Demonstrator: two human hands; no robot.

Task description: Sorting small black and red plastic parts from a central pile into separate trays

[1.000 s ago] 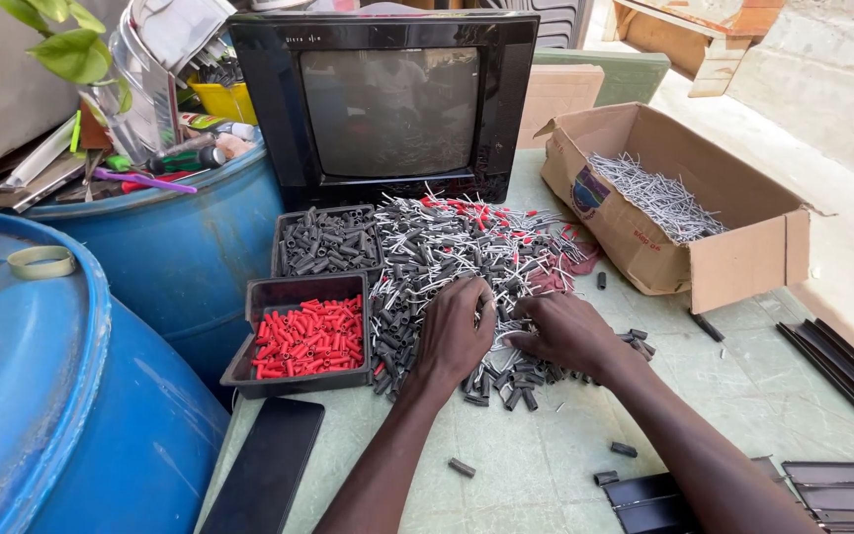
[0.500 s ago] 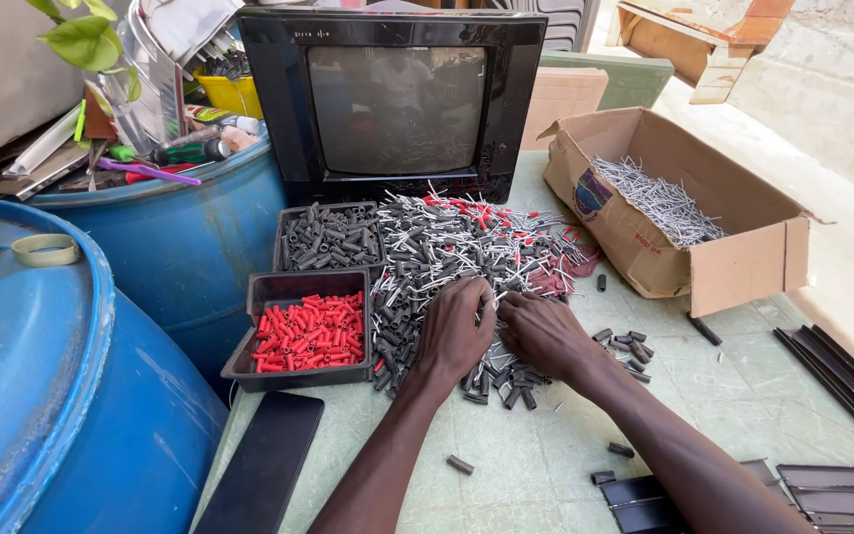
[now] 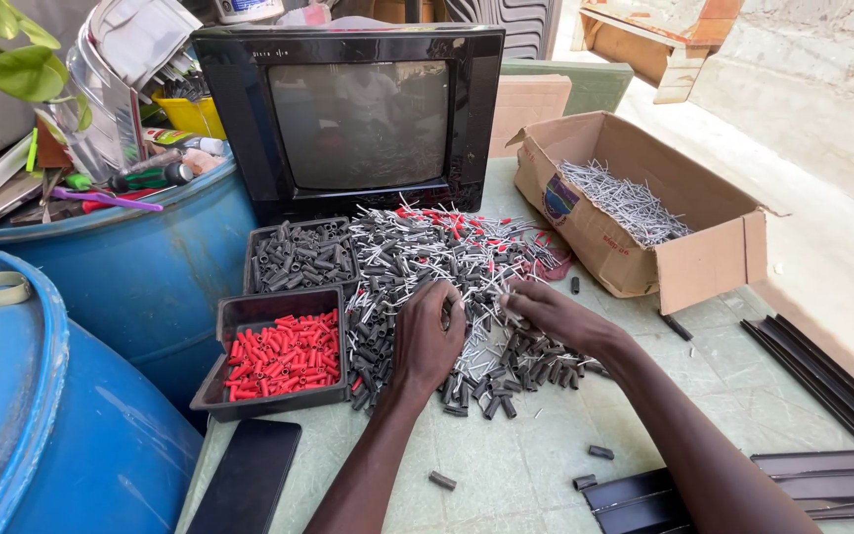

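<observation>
Grey plastic sleeves and thin silvery pins make one big heap [image 3: 427, 267] at frame centre, on a pale green table [image 3: 516, 465]. Left hand [image 3: 427, 336] rests on the near edge of the heap, fingers curled down into it; cannot tell what they pinch, palm hides it. Right hand [image 3: 551, 311] sits just beside it, fingertips pressed together on something small and pale, too tiny to name.

Versus half a second ago: both hands have stayed at the same spot on the heap, right hand has drawn slightly away from the left, a small gap shows between them. Trays and box are unmoved.

Hidden or cut off: both forearms run out the bottom edge. Black flat slab [image 3: 249, 485], lower left, is cropped. Dark strips [image 3: 822, 376] at right run off the frame.

Black tray [image 3: 269, 346] left of the hands holds red ribbed plugs [image 3: 284, 353]; second tray [image 3: 298, 255] behind holds grey sleeves. Black boxy television [image 3: 358, 114], glossy screen, stands upper centre. Cardboard box [image 3: 684, 267], upper right, flaps open, holds loose silvery pins [image 3: 625, 203]. Blue plastic drum [image 3: 22, 415], smooth and rounded, at lower left. Loose sleeves scatter on the table near the bottom.
</observation>
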